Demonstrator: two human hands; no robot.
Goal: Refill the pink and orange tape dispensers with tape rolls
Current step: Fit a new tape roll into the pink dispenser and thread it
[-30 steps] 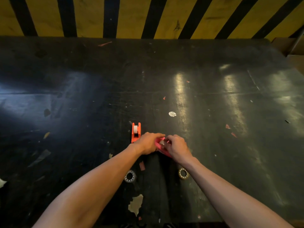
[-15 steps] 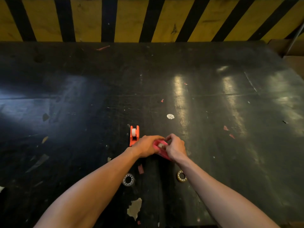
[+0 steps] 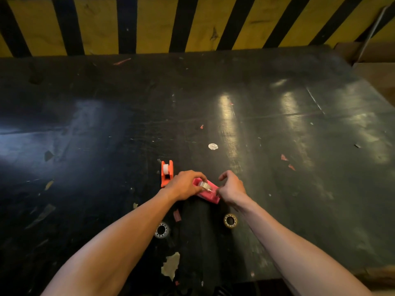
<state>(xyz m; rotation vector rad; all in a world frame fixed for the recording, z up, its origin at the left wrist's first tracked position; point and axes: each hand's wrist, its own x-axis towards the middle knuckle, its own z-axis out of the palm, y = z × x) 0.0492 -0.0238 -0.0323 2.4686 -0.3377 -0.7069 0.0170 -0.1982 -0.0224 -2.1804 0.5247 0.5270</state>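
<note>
The pink tape dispenser (image 3: 210, 194) lies on the black table with a clear tape roll (image 3: 203, 184) seated in it. My left hand (image 3: 183, 185) grips the dispenser's far end and the roll. My right hand (image 3: 232, 189) is at the dispenser's near right end, thumb and fingers pinching the loose tape end (image 3: 211, 190) drawn from the roll. The orange tape dispenser (image 3: 166, 174) stands just left of my left hand with a white roll in it. Two loose tape rolls lie nearer to me: one on the left (image 3: 161, 230) and one on the right (image 3: 230, 220).
The black table (image 3: 277, 135) is scuffed, with paper scraps and a white sticker (image 3: 212, 146). A yellow and black striped wall (image 3: 149, 24) runs along the far edge. The table's right edge drops off near a brown surface (image 3: 376, 77).
My right hand has moved right, off the top of the pink dispenser, uncovering the roll inside it. My left hand has kept hold of the dispenser. The camera tilted slightly.
</note>
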